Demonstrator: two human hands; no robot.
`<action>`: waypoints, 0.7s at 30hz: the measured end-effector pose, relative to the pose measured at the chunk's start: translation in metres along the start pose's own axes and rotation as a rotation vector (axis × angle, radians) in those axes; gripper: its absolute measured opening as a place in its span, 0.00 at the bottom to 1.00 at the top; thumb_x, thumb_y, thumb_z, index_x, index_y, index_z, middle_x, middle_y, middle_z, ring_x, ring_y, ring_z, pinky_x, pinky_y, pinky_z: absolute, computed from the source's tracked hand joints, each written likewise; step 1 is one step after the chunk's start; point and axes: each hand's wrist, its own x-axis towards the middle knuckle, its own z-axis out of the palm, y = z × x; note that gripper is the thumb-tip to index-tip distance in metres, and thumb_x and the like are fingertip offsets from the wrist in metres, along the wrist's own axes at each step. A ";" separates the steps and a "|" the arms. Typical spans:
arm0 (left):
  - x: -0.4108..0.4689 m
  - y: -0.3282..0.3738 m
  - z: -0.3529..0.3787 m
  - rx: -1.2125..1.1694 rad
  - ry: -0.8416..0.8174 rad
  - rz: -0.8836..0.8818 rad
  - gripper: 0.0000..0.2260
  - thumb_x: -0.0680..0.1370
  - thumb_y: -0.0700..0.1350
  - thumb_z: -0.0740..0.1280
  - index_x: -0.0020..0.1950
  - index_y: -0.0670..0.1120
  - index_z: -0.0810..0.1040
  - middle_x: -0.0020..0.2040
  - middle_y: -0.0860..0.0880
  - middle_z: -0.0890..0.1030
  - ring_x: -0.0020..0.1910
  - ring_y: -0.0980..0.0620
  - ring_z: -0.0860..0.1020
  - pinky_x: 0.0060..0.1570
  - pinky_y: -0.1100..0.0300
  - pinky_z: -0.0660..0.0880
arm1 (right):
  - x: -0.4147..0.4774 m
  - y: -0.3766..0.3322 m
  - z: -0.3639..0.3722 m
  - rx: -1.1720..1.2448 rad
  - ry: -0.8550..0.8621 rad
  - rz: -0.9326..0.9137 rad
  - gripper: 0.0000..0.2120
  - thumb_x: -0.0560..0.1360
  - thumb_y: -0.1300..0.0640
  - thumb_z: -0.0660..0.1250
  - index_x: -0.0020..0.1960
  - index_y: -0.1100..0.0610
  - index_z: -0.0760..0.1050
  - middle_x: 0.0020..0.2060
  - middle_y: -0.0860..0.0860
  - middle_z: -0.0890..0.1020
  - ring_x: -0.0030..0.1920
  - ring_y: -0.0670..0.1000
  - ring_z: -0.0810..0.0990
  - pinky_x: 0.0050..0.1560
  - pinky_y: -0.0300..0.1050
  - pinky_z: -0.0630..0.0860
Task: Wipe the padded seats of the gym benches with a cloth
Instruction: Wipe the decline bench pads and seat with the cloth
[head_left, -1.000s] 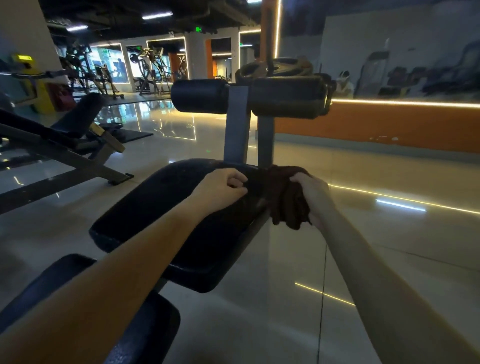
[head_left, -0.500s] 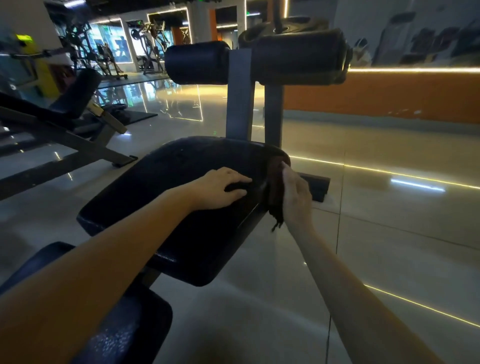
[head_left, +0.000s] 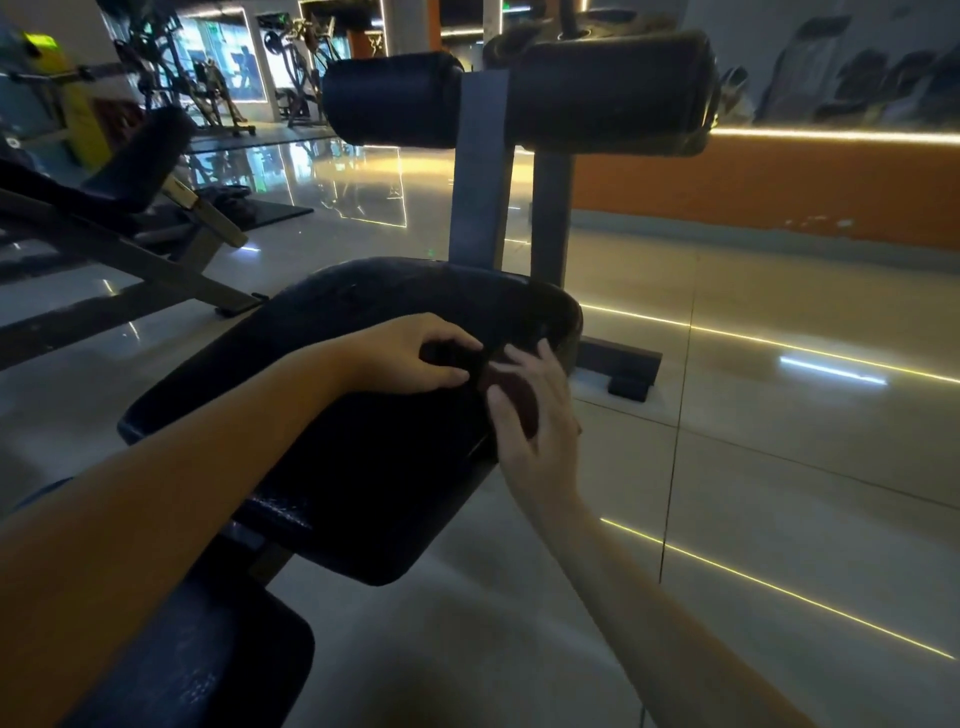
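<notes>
A black padded bench seat (head_left: 363, 467) fills the middle of the view, tilted up toward the far end. A dark reddish-brown cloth (head_left: 511, 395) lies bunched at the seat's right edge. My right hand (head_left: 535, 415) holds the cloth against that edge, thumb and fingers wrapped round it, so most of the cloth is hidden. My left hand (head_left: 415, 358) rests on the seat just left of the cloth, its fingers curled onto a dark fold of it.
Two black roller pads (head_left: 597, 88) on a grey upright post (head_left: 480, 171) stand just beyond the seat. A second black pad (head_left: 197, 665) lies at the lower left. Another bench frame (head_left: 130, 218) stands to the left on the glossy tiled floor (head_left: 779, 467).
My right hand has slid the cloth from the seat's far right corner back along the right edge toward me. My left hand stayed beside it. The view has moved closer.
</notes>
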 end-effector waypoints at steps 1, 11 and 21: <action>0.001 0.000 -0.003 -0.001 -0.011 0.000 0.18 0.80 0.47 0.66 0.70 0.55 0.72 0.68 0.53 0.70 0.67 0.56 0.67 0.70 0.53 0.64 | -0.013 -0.009 0.004 0.027 -0.008 -0.035 0.15 0.79 0.49 0.62 0.61 0.55 0.77 0.66 0.48 0.76 0.76 0.47 0.63 0.76 0.58 0.59; 0.005 -0.015 -0.006 -0.094 0.004 0.029 0.17 0.78 0.43 0.68 0.67 0.51 0.75 0.71 0.53 0.72 0.70 0.57 0.68 0.70 0.58 0.65 | 0.010 0.016 0.001 -0.044 -0.043 -0.315 0.13 0.78 0.53 0.59 0.50 0.59 0.78 0.50 0.52 0.80 0.58 0.49 0.76 0.75 0.64 0.55; 0.003 -0.023 0.001 -0.204 0.088 0.013 0.16 0.77 0.43 0.70 0.64 0.51 0.78 0.69 0.53 0.75 0.68 0.58 0.71 0.68 0.61 0.67 | 0.018 0.017 0.003 0.092 0.083 0.004 0.17 0.82 0.50 0.55 0.62 0.59 0.74 0.64 0.47 0.74 0.74 0.47 0.64 0.75 0.44 0.58</action>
